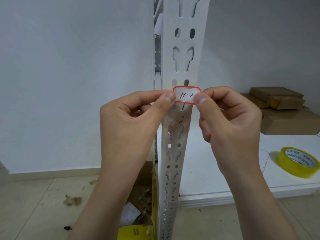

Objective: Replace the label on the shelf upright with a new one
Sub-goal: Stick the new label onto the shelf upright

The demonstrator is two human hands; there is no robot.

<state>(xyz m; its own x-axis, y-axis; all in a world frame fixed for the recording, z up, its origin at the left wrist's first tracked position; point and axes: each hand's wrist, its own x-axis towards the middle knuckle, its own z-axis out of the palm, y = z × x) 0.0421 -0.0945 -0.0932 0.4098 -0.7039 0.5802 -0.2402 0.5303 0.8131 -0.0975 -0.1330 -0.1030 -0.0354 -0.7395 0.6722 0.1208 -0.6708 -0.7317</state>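
- Head view: a red-bordered label [187,94] is pinched at its two ends, left hand [131,118] and right hand [228,116], thumbs and forefingers clamped on it.
- It's held right in front of the shelf upright [183,54], above some grubby old residue.
- Probably featherweight, floppy and sticky-backed, so it's best gripped by the edges only.

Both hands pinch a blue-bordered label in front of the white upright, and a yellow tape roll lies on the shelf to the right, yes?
Not quite. The head view shows the label has a red border, not blue. Otherwise yes: the left hand and right hand pinch it in front of the white upright, and the yellow tape roll lies on the shelf to the right.
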